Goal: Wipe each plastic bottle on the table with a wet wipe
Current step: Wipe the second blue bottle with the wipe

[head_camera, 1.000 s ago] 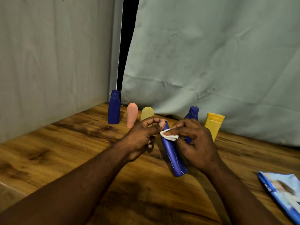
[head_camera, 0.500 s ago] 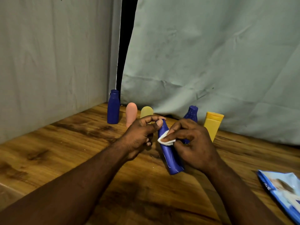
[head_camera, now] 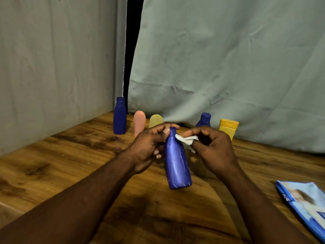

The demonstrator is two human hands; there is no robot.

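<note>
**Over the middle of the table: bottle held by its neck only**

Over the middle of the table [head_camera: 70,164], your left hand [head_camera: 149,147] pinches the blue bottle [head_camera: 176,166] at its neck, thumb and fingertips round the cap end. The body hangs tilted, base toward you, and looks to be clear of the wood. Your right hand [head_camera: 214,148] pinches the wet wipe [head_camera: 187,140], bunched small, against the bottle's shoulder.

Risks, as I judge them:

- **Slip.** Your hold is high and narrow, and the plastic looks slick and will be wet. A firm downward stroke could twist the bottle out of your fingertips and drop it on the table. Cause: pushing harder than the pinch can resist.
- **Missed surface.** The wipe is wadded, so only a small patch meets the bottle. The lower body and base could go unwiped unless you turn the bottle and work down. The neck under your own fingers is covered too.
- **Knock-on.** Five more bottles stand along the back edge of the table: tall navy bottle [head_camera: 120,117], pink bottle [head_camera: 139,122], pale yellow bottle [head_camera: 155,120], small navy bottle [head_camera: 204,119] and orange bottle [head_camera: 227,128]. Your knuckles are near that row; I cannot tell whether any touch. A wide swing, or a dropped bottle rolling back, could topple them.
- **Wipe lost.** A loose tail hangs below your right thumb. It could snag and pull free.

The wipe packet [head_camera: 302,205] lies at the right edge of the table, partly out of view.
</note>
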